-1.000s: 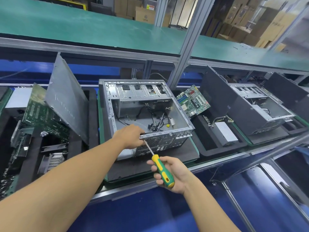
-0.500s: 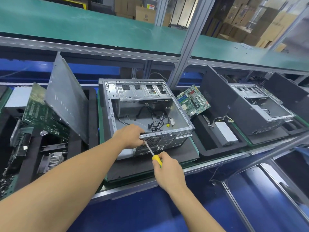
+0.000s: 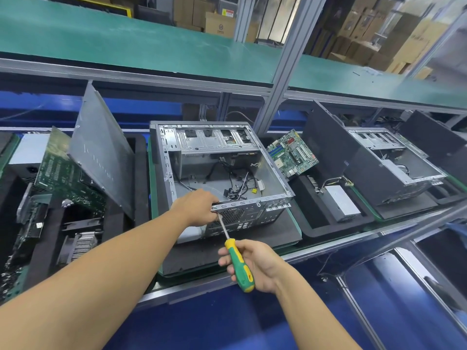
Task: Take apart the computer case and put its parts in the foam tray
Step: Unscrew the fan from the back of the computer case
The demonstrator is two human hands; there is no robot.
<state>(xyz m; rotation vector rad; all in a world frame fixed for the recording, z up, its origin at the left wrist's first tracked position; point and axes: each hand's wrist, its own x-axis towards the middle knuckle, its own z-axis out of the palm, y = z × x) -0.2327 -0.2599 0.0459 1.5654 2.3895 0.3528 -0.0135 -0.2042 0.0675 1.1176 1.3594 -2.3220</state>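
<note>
While the open grey sheet-steel computer case (image 3: 222, 173) lies on its black foam tray (image 3: 283, 233), its near rim is gripped by the left hand (image 3: 195, 207), and a green-and-yellow-handled screwdriver (image 3: 233, 251) is clasped in the right hand (image 3: 260, 267), tip set on the rear panel just below. A rear screw is judged the step in hand; the tip must be kept seated. Loose black cables (image 3: 235, 183) are seen inside; a grey metal side panel (image 3: 101, 152) is leaned alongside.

The screwdriver (image 3: 240, 266) tip vanishes under the left hand (image 3: 195, 207), whose fingertips are tucked behind the case (image 3: 252, 200) rim. Leftmost foam tray (image 3: 140, 168) is cropped by the frame edge.
</note>
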